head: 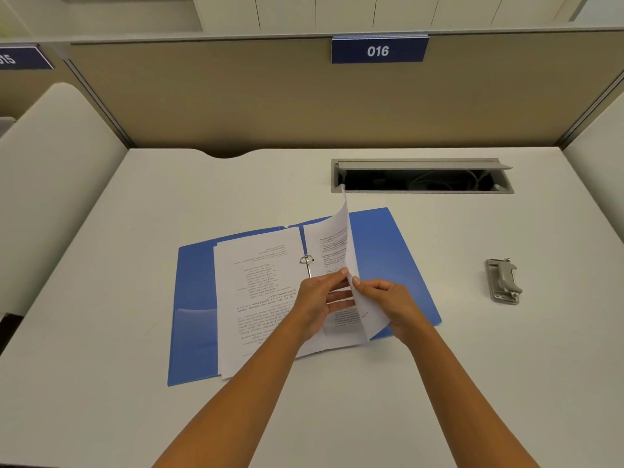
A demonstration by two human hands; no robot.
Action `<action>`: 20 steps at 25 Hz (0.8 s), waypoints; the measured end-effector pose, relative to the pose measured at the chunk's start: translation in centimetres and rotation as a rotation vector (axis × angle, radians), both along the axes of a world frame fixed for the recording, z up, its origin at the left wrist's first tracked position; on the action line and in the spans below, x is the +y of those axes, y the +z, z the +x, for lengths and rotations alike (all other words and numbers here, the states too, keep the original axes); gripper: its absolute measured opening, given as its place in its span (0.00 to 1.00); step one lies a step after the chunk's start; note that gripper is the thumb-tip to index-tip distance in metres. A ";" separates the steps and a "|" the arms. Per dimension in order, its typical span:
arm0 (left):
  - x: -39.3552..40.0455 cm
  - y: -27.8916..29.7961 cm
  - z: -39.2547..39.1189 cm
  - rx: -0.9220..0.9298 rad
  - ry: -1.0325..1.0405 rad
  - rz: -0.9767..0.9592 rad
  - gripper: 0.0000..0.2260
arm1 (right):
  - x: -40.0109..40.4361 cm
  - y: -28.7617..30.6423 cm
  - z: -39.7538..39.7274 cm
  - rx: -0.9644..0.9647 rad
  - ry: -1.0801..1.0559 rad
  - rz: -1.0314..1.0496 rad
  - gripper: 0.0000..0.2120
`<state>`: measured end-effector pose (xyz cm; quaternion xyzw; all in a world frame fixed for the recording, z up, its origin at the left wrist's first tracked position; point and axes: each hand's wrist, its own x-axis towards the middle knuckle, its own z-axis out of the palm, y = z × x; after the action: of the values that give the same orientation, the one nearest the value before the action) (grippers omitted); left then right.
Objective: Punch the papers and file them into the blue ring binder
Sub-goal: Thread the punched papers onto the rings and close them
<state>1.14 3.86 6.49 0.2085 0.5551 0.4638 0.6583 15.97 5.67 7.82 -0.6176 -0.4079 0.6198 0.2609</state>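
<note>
The blue ring binder [388,244] lies open and flat in the middle of the desk. Printed papers [260,282] rest on its left half beside the metal ring [306,260]. A sheet of paper [347,238] stands curled upright over the right half. My left hand [319,298] pinches that sheet's near edge from the left. My right hand [388,298] grips the same edge from the right. More printed pages lie flat under the raised sheet. The grey metal hole punch [503,282] sits alone on the desk to the right of the binder.
An open cable tray [422,177] is set into the white desk [135,214] behind the binder. A beige partition [270,103] with a blue sign reading 016 closes the back. Low side panels flank the desk on both sides.
</note>
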 end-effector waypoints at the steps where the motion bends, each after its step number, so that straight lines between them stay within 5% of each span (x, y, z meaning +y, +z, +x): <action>1: 0.0 -0.1 0.0 0.008 0.012 -0.012 0.17 | 0.1 0.0 0.2 0.018 0.000 -0.047 0.17; 9: 0.4 -0.1 -0.9 0.154 0.212 -0.153 0.05 | 1.4 -0.7 2.2 0.089 -0.188 -0.079 0.17; 14: -0.3 -0.1 -4.1 0.212 0.310 -0.163 0.05 | 2.2 -1.4 5.3 -0.123 -0.328 0.144 0.10; 20: -2.2 -0.6 -8.6 0.361 0.571 -0.216 0.06 | 2.5 -3.2 7.9 -0.385 -0.191 0.250 0.12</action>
<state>-7.44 1.65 5.92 0.0528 0.7444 0.5232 0.4115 23.90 8.17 4.65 -0.7229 -0.4636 0.4078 0.3101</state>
